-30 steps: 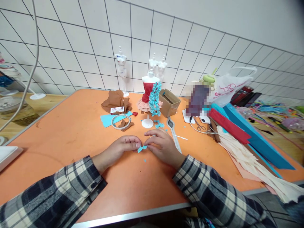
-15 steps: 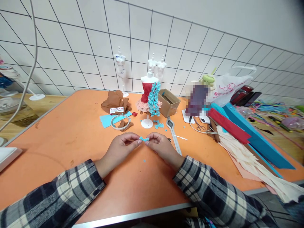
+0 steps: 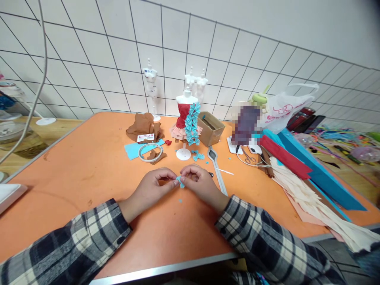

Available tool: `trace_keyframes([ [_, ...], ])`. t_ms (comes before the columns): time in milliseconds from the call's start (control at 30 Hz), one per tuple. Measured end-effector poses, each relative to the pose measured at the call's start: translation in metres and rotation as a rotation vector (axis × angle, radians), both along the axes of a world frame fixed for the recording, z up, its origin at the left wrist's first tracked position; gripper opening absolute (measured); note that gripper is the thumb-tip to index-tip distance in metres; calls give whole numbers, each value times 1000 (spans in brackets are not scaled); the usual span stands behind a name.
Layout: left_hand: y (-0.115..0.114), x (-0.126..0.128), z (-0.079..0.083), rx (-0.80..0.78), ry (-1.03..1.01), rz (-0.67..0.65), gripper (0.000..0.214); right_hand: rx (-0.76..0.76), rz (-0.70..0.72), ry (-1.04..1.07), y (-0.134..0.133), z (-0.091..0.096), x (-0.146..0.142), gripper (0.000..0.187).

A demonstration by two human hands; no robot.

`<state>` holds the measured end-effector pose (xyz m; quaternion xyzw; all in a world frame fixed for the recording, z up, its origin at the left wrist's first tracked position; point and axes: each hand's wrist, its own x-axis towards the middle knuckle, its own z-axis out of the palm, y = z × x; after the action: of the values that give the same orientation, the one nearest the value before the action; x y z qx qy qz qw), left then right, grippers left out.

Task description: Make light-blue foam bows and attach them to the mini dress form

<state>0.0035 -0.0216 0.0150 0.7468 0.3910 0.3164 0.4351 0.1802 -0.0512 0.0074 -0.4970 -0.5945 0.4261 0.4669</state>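
Note:
Between my fingertips is a small light-blue crepe-paper bow (image 3: 180, 182), hanging a little downward over the table. My left hand (image 3: 154, 184) pinches it from the left with thumb and forefinger. From the right, my right hand (image 3: 199, 182) pinches it too, its thumb on the paper. Beyond my hands stands a miniature dress form (image 3: 184, 113) in a red bodice and pink ruffled skirt. A strip of blue paper bows (image 3: 192, 122) runs down its right side. More loose blue bows (image 3: 198, 156) lie by its round base.
Left of the dress form are a roll of tape (image 3: 150, 160), blue paper (image 3: 131, 151) and crumpled brown paper (image 3: 141, 122). A cardboard box (image 3: 211, 134) stands behind, to the right. A grey strap-like tool (image 3: 218, 174), scissors (image 3: 251, 159) and paper strips (image 3: 299, 190) lie rightward.
The blue bow has turned from lying sideways between my fingers to pointing downward. My right hand's fingers have shifted over it, closer to my left hand's.

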Motion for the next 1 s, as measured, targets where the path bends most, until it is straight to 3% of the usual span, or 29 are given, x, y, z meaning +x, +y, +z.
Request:
trace_keyframes([
  [333,1,-1,-3,-82,-125,136,22,-361,96,406,-3,3,1,36],
  [633,1,2,-3,-62,-103,138,22,-399,12,439,-2,0,-4,36],
  [800,2,-3,-5,-69,-148,130,31,-288,-26,380,0,2,3,31],
  [900,21,-3,-13,-9,-143,205,40,-63,-44,262,6,17,10,24],
  [1000,51,7,-24,79,-95,315,43,202,-67,146,14,45,14,17],
])
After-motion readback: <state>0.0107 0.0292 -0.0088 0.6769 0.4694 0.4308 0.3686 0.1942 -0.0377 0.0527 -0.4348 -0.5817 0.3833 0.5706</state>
